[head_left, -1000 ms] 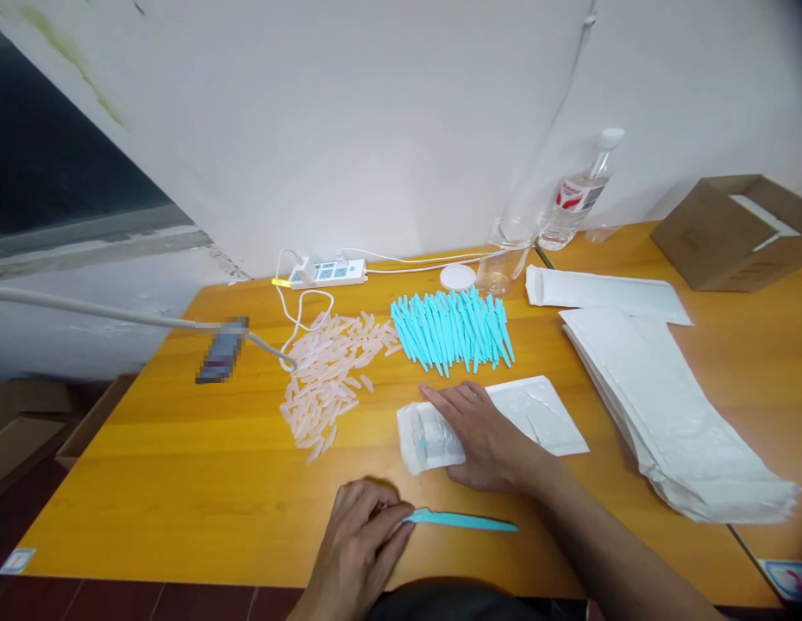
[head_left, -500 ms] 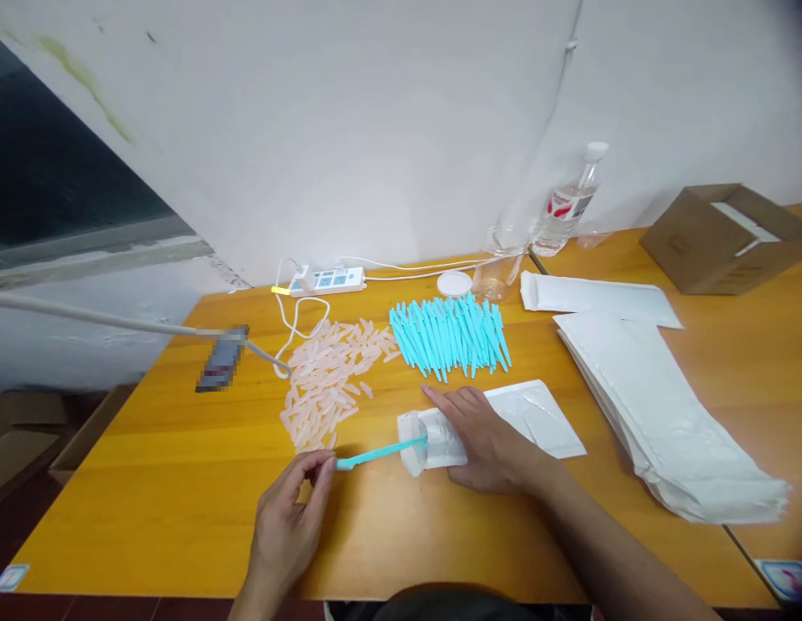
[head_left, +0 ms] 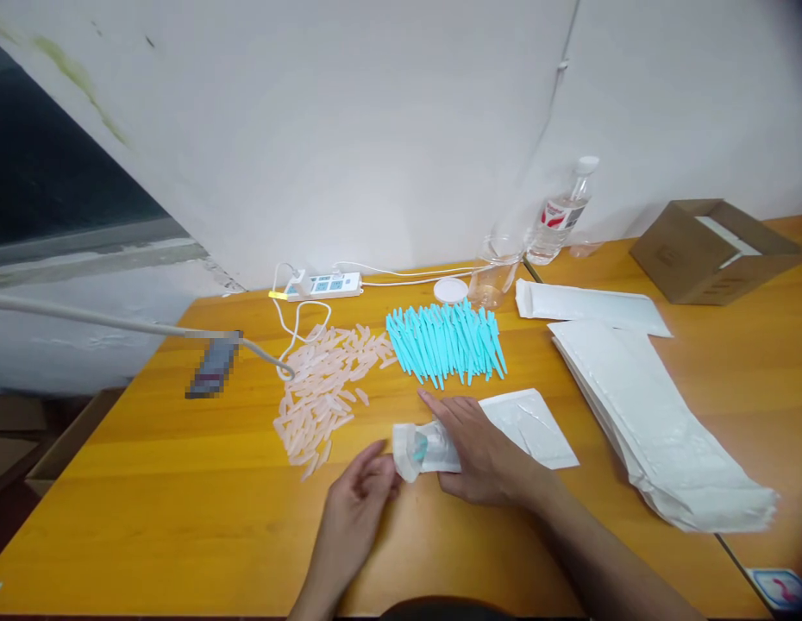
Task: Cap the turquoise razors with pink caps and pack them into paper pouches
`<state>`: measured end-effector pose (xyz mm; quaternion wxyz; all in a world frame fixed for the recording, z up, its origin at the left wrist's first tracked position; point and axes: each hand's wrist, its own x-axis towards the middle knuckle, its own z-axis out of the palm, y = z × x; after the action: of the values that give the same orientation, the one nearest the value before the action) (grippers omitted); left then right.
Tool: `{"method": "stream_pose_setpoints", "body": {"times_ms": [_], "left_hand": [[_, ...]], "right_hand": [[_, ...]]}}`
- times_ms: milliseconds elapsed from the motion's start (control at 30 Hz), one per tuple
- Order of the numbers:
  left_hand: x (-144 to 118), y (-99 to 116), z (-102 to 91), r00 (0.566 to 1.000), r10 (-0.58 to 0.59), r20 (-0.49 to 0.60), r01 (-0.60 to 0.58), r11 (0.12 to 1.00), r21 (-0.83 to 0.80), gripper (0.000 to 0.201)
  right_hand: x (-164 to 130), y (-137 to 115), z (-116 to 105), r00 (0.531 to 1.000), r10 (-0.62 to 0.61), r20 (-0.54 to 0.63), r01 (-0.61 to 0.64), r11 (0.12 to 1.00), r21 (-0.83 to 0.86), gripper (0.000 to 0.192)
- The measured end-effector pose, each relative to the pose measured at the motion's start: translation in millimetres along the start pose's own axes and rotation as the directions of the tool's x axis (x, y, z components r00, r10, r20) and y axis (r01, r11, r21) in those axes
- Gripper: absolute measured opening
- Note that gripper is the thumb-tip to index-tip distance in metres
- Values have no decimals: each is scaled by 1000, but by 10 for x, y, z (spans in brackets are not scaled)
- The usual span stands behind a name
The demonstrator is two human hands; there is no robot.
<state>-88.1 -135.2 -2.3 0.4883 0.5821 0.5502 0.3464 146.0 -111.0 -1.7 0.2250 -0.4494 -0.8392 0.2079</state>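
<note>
A white padded mailer [head_left: 443, 448] lies near the table's front, its mouth spread toward the left. My right hand [head_left: 479, 448] is closed over it from above, thumb on the near side. Inside the mouth shows the end of a turquoise plastic handle [head_left: 420, 446]; the rest of it is hidden in the mailer. My left hand [head_left: 362, 500] is at the mouth's left edge with curled fingers, and whether they pinch the rim cannot be made out. Beyond lie a row of turquoise handles [head_left: 443, 345] and a spread of pale pink plastic pieces [head_left: 323, 379].
A stack of white mailers [head_left: 653, 414] and a single mailer [head_left: 588, 306] lie to the right. Behind are a cardboard box [head_left: 692, 259], a water bottle [head_left: 556, 220], a clear jar [head_left: 491, 280], a white lid [head_left: 451, 290] and a power strip [head_left: 327, 285]. A pixelated dark object [head_left: 212, 366] lies left.
My left hand has moved right to the mailer's mouth. The turquoise handle has slid into the mailer, leaving only its end in sight. My right hand still grips the mailer.
</note>
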Motion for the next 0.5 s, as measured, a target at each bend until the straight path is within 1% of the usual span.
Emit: {"method": "stream_pose_setpoints", "body": {"times_ms": [33, 67, 100, 133, 167, 200, 233, 267, 300, 367, 433, 500], "left_hand": [[10, 90, 26, 998, -45, 52, 47, 998, -37, 38], [25, 221, 46, 995, -52, 89, 56, 997, -45, 36], [43, 388, 54, 997, -25, 74, 27, 999, -30, 34], [61, 579, 48, 999, 36, 13, -36, 999, -7, 32], [76, 783, 28, 990, 131, -54, -128, 991, 43, 28], [90, 985, -3, 970, 226, -89, -215, 969, 124, 24], [103, 1174, -40, 947, 310, -80, -286, 932, 221, 22], [117, 1341, -78, 927, 374, -34, -350, 891, 288, 26], [130, 1482, -112, 911, 412, 31, -398, 855, 333, 32], [151, 1693, -160, 883, 453, 126, -463, 790, 402, 39], [165, 1845, -169, 871, 465, 157, -484, 760, 434, 37], [183, 1976, -137, 870, 467, 158, -488, 767, 416, 34]], "right_hand": [[10, -38, -23, 1000, 5, -16, -5, 1000, 11, 104], [17, -80, -54, 999, 11, -39, -10, 1000, 14, 106], [17, -127, -90, 997, 10, -77, -9, 1000, 8, 108], [10, -176, -131, 992, 1, -127, -2, 1000, -6, 111], [-3, -227, -172, 982, -11, -188, 6, 1000, -26, 116], [-22, -277, -210, 967, -19, -254, 8, 999, -45, 120], [-45, -327, -241, 948, -22, -318, 4, 998, -57, 123], [-69, -375, -263, 928, -15, -373, -7, 998, -57, 126], [-91, -422, -273, 909, 8, -416, -29, 999, -44, 127], [-120, -515, -259, 870, 60, -490, -74, 997, -9, 127], [-122, -613, -218, 814, 75, -576, -87, 996, 7, 125], [-99, -716, -189, 752, 88, -653, -108, 994, 9, 121]]}}
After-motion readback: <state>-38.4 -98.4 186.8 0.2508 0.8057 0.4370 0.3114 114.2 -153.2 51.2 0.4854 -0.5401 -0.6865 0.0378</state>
